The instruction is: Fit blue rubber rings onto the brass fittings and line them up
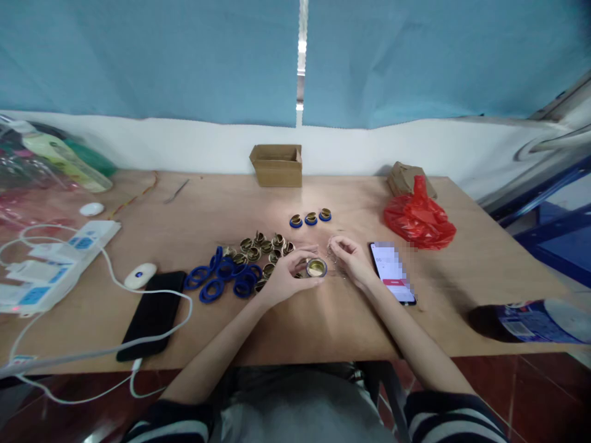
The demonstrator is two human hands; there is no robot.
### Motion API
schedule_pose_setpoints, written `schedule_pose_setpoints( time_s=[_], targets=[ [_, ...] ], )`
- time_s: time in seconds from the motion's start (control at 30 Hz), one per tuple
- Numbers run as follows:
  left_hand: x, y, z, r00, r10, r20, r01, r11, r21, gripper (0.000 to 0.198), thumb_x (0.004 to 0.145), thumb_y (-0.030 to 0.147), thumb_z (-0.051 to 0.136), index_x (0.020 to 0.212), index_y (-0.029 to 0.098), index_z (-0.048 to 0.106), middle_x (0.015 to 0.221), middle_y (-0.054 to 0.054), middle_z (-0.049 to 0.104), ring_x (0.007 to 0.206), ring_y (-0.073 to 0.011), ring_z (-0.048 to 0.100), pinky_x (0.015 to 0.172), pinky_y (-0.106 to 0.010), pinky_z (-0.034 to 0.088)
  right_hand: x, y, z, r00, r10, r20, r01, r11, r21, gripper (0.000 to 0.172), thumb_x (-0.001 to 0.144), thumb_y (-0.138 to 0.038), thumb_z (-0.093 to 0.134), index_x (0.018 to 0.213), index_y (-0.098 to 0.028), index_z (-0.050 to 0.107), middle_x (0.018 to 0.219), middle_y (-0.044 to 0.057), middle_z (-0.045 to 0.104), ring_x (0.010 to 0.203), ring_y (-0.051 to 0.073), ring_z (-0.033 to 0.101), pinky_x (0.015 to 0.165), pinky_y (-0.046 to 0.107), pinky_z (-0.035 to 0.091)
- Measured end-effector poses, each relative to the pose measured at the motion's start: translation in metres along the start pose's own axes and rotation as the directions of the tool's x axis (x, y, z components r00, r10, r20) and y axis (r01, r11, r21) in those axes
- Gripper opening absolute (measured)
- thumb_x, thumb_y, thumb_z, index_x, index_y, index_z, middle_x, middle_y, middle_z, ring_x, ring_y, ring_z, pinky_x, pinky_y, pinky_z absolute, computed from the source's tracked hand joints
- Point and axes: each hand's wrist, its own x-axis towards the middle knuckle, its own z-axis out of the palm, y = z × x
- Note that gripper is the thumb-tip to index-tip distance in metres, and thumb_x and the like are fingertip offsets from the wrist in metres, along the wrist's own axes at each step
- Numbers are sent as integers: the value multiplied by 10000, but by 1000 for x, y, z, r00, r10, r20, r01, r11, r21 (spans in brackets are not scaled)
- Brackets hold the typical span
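My left hand [294,275] is closed round a brass-coloured round cup [316,267] with a dark blue rim, its hollow side facing up. To the right, my right hand [352,258] has thumb and fingers pinched together close to the wooden table [332,320]. Small shiny bits show at those fingertips, too small to name. Left of my left hand lies a pile of brass-coloured round fittings [253,253] with upright tabs. Several loose blue rings [211,290] lie beside the pile. Beyond my hands stand three brass fittings [311,218] with blue rings round them, in a row.
A lit phone [392,274] lies right of my right hand, near a red plastic bag [419,218] and a dark bottle [526,321]. A cardboard box [277,166] stands at the back. On the left are a black phone [152,314], white cables and a power strip [60,264].
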Motion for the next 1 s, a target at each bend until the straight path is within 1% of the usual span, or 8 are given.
schedule_pose_setpoints(
  time_s=[0.07,0.1,0.2,0.27,0.43,0.67,0.83,1.0],
  targets=[
    [0,1,-1,999,12,39,-11,1000,-23,471,635,207,889,1069,177,709,1455,-156,550,1351,-320,541,1068,-432,507,-3,2,5,998,45,38,-49,991,122,286,810,-471,760,769,-208,655,817,0,607,773,152,545,750,268,433],
    [-1,2,0,997,9,70,-8,1000,-28,470,642,206,887,1077,178,711,1434,-154,567,1331,-317,559,1067,-437,504,-4,3,8,996,63,58,-72,984,163,284,800,-464,775,756,-208,659,823,1,610,786,152,546,765,268,433],
    [-2,4,1,990,-10,142,14,999,-28,458,684,206,864,1112,177,703,1273,-133,671,1176,-277,658,1038,-441,514,-8,4,16,987,121,102,-143,957,254,290,767,-445,812,732,-205,653,816,-5,589,767,144,529,745,262,424],
    [-3,5,2,989,-10,145,14,1000,-25,452,697,208,855,1120,175,701,1201,-121,698,1111,-260,680,1010,-434,525,-10,4,19,979,164,121,-194,932,306,301,746,-439,832,731,-203,647,801,-12,563,732,134,503,697,250,408],
    [-2,5,2,993,-28,118,31,999,-22,439,688,205,855,1102,167,713,1177,-121,708,1102,-256,679,988,-414,533,-11,3,21,966,212,147,-253,893,372,316,739,-437,844,743,-193,642,797,-14,544,696,121,474,645,235,381],
    [0,9,-3,993,-108,50,112,990,-83,466,664,206,870,1105,169,724,1178,-118,743,1104,-268,704,1023,-447,536,-10,9,23,973,219,72,-230,904,360,363,712,-465,857,725,-192,619,780,-16,558,710,127,492,662,239,396],
    [3,8,-5,997,-71,-27,67,990,-123,457,656,195,872,1094,173,741,1140,-105,760,1096,-265,710,1008,-441,552,-11,13,27,963,262,65,-268,895,357,410,672,-522,869,746,-200,626,735,-17,579,676,131,514,645,249,416],
    [5,5,-4,996,-20,-87,5,986,-164,411,649,181,868,1046,196,761,1135,-74,742,1071,-230,708,951,-370,577,-12,14,28,950,295,101,-311,892,328,453,657,-562,867,723,-195,611,726,-3,602,665,135,542,632,257,433]
  ],
)
